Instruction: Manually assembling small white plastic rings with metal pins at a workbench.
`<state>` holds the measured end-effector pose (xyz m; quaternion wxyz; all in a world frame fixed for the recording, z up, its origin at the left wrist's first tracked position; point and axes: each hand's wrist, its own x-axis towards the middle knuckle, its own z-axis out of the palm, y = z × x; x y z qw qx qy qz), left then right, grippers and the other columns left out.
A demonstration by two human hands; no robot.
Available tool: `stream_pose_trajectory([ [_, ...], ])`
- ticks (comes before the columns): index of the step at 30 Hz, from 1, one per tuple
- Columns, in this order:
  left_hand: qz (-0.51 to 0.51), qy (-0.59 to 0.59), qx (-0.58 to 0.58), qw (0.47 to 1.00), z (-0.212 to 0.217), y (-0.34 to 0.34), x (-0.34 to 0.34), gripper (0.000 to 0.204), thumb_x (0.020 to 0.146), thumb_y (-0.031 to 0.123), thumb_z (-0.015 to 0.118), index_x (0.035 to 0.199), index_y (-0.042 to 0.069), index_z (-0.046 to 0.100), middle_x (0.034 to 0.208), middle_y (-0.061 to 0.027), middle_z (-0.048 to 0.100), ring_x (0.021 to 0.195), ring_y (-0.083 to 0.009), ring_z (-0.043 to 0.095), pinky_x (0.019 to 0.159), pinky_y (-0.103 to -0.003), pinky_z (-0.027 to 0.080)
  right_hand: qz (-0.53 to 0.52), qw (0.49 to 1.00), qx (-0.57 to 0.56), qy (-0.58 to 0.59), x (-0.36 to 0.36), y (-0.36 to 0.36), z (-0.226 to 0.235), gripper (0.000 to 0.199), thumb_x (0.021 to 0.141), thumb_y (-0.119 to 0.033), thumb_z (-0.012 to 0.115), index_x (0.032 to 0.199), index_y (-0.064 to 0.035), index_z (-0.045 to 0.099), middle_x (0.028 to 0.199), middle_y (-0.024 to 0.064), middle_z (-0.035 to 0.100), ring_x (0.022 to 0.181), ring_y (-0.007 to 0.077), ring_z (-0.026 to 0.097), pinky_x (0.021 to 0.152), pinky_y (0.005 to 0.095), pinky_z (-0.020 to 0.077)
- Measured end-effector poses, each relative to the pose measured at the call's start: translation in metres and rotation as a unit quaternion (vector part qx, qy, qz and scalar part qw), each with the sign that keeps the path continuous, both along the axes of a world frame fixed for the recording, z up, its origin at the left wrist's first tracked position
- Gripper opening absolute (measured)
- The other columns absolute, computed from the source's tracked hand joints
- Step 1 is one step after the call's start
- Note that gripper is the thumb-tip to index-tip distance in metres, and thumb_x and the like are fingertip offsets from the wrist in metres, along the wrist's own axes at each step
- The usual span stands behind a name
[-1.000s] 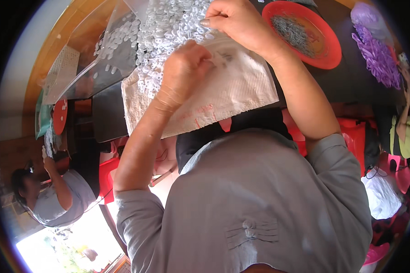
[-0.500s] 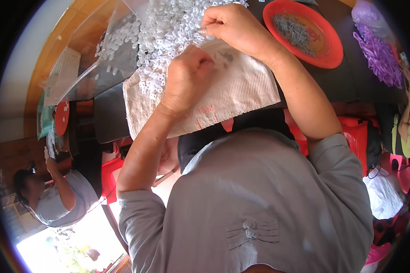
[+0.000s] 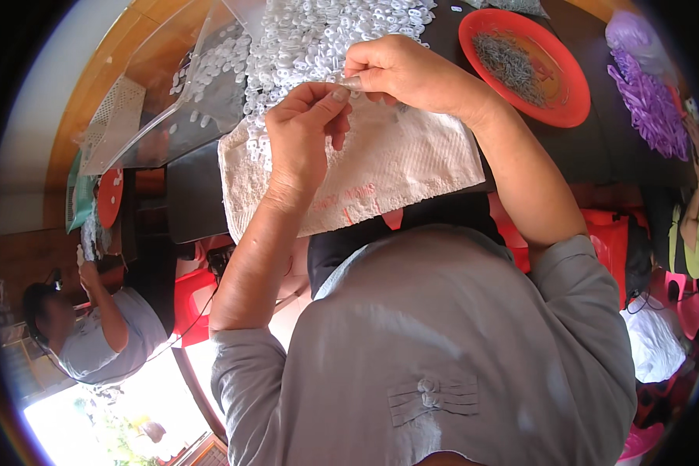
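Observation:
My left hand (image 3: 303,132) and my right hand (image 3: 412,75) meet above a beige cloth (image 3: 412,163), thumbs and forefingers pinched close together. Whatever sits between the fingertips is too small to make out. Just beyond them spreads a heap of small white plastic pieces (image 3: 299,39) with oval holes, some lying on the cloth's left side. To the right of my right hand, a red oval plate (image 3: 573,109) holds a pile of thin grey metal-looking pieces (image 3: 509,66).
A clear plastic sheet or box (image 3: 144,128) stands at the left of the heap. Purple strips (image 3: 648,109) lie at the far right of the dark table (image 3: 190,194). Another person (image 3: 105,334) sits at the left, beside a red stool (image 3: 194,303).
My left hand has turned and risen, and my right hand has dropped slightly, so their fingertips now meet. Before, they were apart, the right one at the heap's edge.

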<state>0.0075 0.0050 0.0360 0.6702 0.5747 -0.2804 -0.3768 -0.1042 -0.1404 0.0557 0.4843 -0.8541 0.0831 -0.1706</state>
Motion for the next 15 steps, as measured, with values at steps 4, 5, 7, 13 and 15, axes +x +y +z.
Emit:
stream_pose_trajectory([
  [4, 0.033, -0.078, -0.019, 0.996, -0.002, 0.003, -0.01, 0.011, 0.088, 0.007, 0.065, 0.091, -0.003, 0.064, 0.076, -0.005, 0.063, 0.058, -0.0079, 0.055, 0.046, -0.021, 0.042, 0.02, 1.0, 0.002, 0.019, 0.001, -0.003, -0.004, 0.012, 0.089, -0.013, 0.054, 0.086, -0.0015, 0.059, 0.065, 0.0012, 0.055, 0.06, 0.0086, 0.053, 0.053, 0.0257, 0.0434],
  [5, 0.033, -0.078, -0.02, 0.996, -0.003, 0.003, -0.012, 0.011, 0.088, 0.007, 0.065, 0.091, -0.003, 0.064, 0.076, -0.005, 0.063, 0.058, -0.0079, 0.055, 0.046, -0.021, 0.042, 0.02, 1.0, 0.002, 0.02, 0.001, -0.003, -0.004, 0.012, 0.089, -0.013, 0.054, 0.086, -0.0015, 0.059, 0.065, 0.0012, 0.055, 0.06, 0.0086, 0.053, 0.053, 0.0257, 0.0434],
  [7, 0.058, -0.118, -0.008, 0.991, -0.005, 0.003, -0.013, 0.011, 0.089, 0.007, 0.063, 0.092, -0.004, 0.063, 0.075, -0.0044, 0.062, 0.058, -0.0077, 0.054, 0.048, -0.021, 0.041, -0.004, 0.999, 0.001, 0.043, 0.001, 0.001, -0.004, 0.014, 0.09, -0.013, 0.054, 0.086, -0.001, 0.06, 0.064, 0.0024, 0.056, 0.057, 0.0095, 0.053, 0.051, 0.0262, 0.0434],
  [13, 0.08, -0.228, 0.015, 0.97, -0.013, 0.002, -0.011, 0.013, 0.089, 0.013, 0.067, 0.092, 0.001, 0.065, 0.069, 0.0003, 0.06, 0.055, -0.0045, 0.051, 0.046, -0.019, 0.038, -0.037, 0.997, -0.044, 0.047, 0.003, 0.011, -0.001, 0.02, 0.086, -0.014, 0.056, 0.088, 0.0047, 0.062, 0.074, 0.0202, 0.064, 0.069, 0.0316, 0.063, 0.067, 0.0406, 0.0474],
  [15, 0.077, -0.211, 0.025, 0.974, -0.011, 0.003, -0.012, 0.013, 0.089, 0.014, 0.066, 0.091, 0.001, 0.065, 0.068, 0.0003, 0.059, 0.055, -0.0047, 0.051, 0.047, -0.019, 0.038, -0.042, 0.996, -0.06, 0.041, 0.004, 0.012, -0.003, 0.02, 0.086, -0.014, 0.056, 0.088, 0.0046, 0.062, 0.077, 0.0216, 0.065, 0.075, 0.035, 0.063, 0.069, 0.0425, 0.0472],
])
